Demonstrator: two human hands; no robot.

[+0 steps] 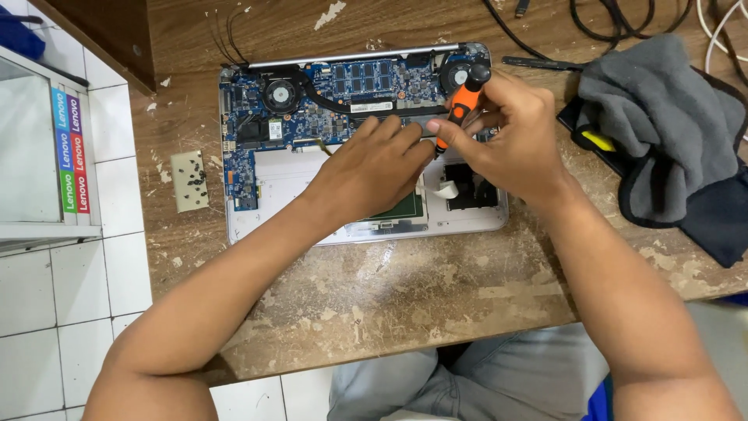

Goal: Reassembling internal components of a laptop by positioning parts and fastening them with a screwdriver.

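Spanning the whole scene, a worn wooden tabletop (374, 288), its finish flaking off in pale patches. Lying open near the far edge, a silver laptop (249, 222) with the bottom cover off, baring a blue circuit board (312, 117), two round fans and a row of memory chips. Slumping to the right of the laptop, a grey cloth (662, 125) draped over a dark tool case, a sliver of yellow peeking out beneath it. Trailing across the far right corner, black and white cables (608, 23). Resting just left of the laptop, a small pale pad (188, 181) dotted with tiny dark screws. Pressing down on the middle of the laptop, the left hand (370, 168), fingers flat and spread, holding nothing, fingertips close to the screwdriver's shaft. Hovering over the laptop's right half, the right hand (510, 140), its grip closing around an orange-and-black screwdriver (461, 105), tilted with the black cap uppermost and the tip pointing down into the chassis beside the left fingertips.
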